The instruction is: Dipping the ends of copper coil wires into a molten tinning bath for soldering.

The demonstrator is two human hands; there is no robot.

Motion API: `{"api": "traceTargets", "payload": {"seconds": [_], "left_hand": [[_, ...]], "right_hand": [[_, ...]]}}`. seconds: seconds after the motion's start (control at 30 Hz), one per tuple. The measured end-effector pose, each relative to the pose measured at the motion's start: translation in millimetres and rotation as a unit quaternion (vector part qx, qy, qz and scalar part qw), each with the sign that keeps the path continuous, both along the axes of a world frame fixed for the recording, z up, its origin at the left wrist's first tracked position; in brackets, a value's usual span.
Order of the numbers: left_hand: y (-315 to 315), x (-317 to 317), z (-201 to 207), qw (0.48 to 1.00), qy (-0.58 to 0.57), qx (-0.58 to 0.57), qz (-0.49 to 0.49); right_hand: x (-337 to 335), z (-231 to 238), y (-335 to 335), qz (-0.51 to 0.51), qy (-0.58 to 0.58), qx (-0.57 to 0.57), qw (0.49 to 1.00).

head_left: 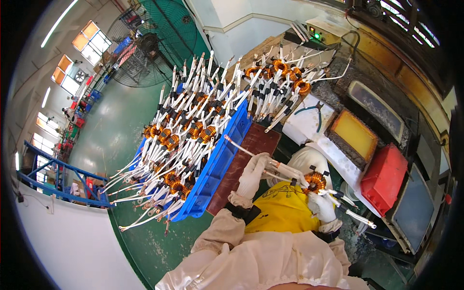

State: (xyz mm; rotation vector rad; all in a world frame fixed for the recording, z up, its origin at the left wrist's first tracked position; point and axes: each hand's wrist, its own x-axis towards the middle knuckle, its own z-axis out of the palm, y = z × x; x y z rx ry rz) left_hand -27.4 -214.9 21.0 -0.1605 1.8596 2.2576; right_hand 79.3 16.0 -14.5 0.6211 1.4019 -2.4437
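A copper-wound toroidal coil (pixel 315 181) with white sleeved leads is held in front of my body, above a yellow cloth (pixel 280 209) over my lap. My left hand (pixel 252 175), in a white glove, is closed on the coil's leads on the left side. One lead reaches past my fingers with its bare copper tip pointing up and left. My right hand (pixel 323 207), also gloved, is closed under the coil where more leads come out. Those leads run to the lower right and end in metal lugs. The right fingertips are partly hidden by the coil and its leads.
A blue crate (pixel 220 166) heaped with similar coils stands to the left, and more coils (pixel 280 72) lie on the bench behind. Right of me are pliers (pixel 317 116), a dark-rimmed tray of yellow material (pixel 354 138), a red bin (pixel 385 179) and a lit control box (pixel 323 34).
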Motion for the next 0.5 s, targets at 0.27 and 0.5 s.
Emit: {"api": "traceTargets", "payload": {"seconds": [0.27, 0.5], "left_hand": [[-10, 1, -4, 0.999, -0.012, -0.016, -0.033], [-17, 2, -12, 0.998, -0.040, -0.056, -0.013]], "right_hand": [[2, -13, 8, 0.040, 0.002, -0.044, 0.998], [0, -6, -2, -0.024, -0.013, 0.003, 1.000]]}}
